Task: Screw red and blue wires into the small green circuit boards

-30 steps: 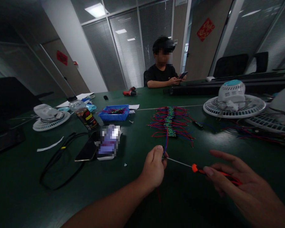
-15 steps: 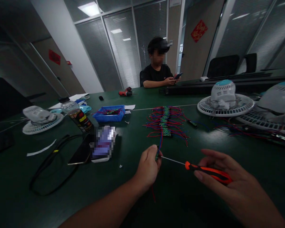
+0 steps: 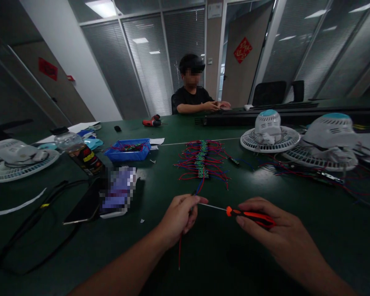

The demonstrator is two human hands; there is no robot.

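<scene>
My left hand [image 3: 176,218] is closed round a small circuit board, mostly hidden by the fingers. Red and blue wires [image 3: 199,187] rise from its far side, and a red wire [image 3: 179,253] hangs below. In my right hand [image 3: 276,230] is a screwdriver [image 3: 249,216] with an orange and black handle, gripped between thumb and fingers. Its thin shaft points left, and the tip meets my left fingertips at the board; the exact contact is hidden. Beyond my hands, a column of green circuit boards [image 3: 202,158] with red and blue wires lies on the table.
A blue tray [image 3: 128,155] holds wired boards. Left are phones [image 3: 83,201], a bottle [image 3: 84,158] and a black cable [image 3: 21,230]. White fan parts [image 3: 269,137] stand at right. A red drill [image 3: 152,122] lies farther back. Across the table sits a person [image 3: 193,98].
The view has swung right, shifting everything leftward. My right fingers have closed more round the screwdriver handle. My left hand has turned, hiding the board more. The person opposite has lowered the phone.
</scene>
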